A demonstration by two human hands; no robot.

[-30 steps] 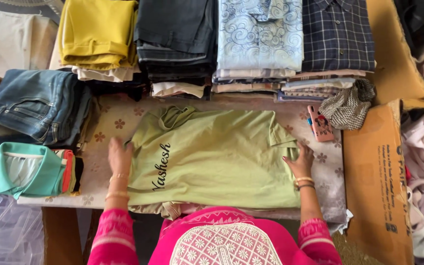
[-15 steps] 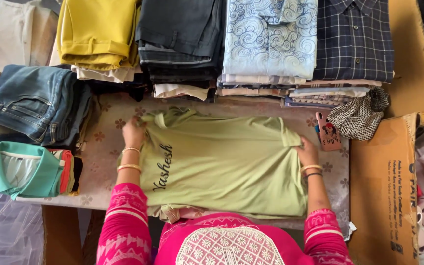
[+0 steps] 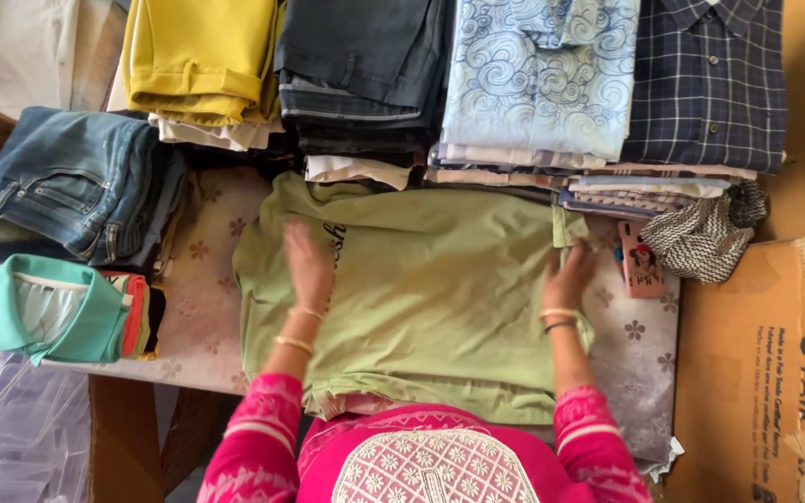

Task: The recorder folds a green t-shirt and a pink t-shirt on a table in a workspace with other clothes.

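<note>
Both hands have slid farther up the light green t-shirt [image 3: 430,298] since half a second ago, and the left hand [image 3: 307,265] now covers part of the dark lettering that was in full view then. That hand lies flat and open, palm down, on the left part of the shirt, gripping nothing. The right hand [image 3: 566,278] rests at the shirt's right edge; whether its fingers pinch the folded sleeve there or only press on it, I cannot tell. The shirt is spread in the middle of the flowered table cover [image 3: 207,307], its collar at the far side, touching the row of folded stacks. To smooth it well, I would keep both palms flat and sweep outward from the middle with even pressure, so creases run off the edges rather than bunching. The near hem looks rumpled and wants a pass too. Folded jeans [image 3: 72,182] and a teal polo shirt [image 3: 48,312] lie well apart on the left.
</note>
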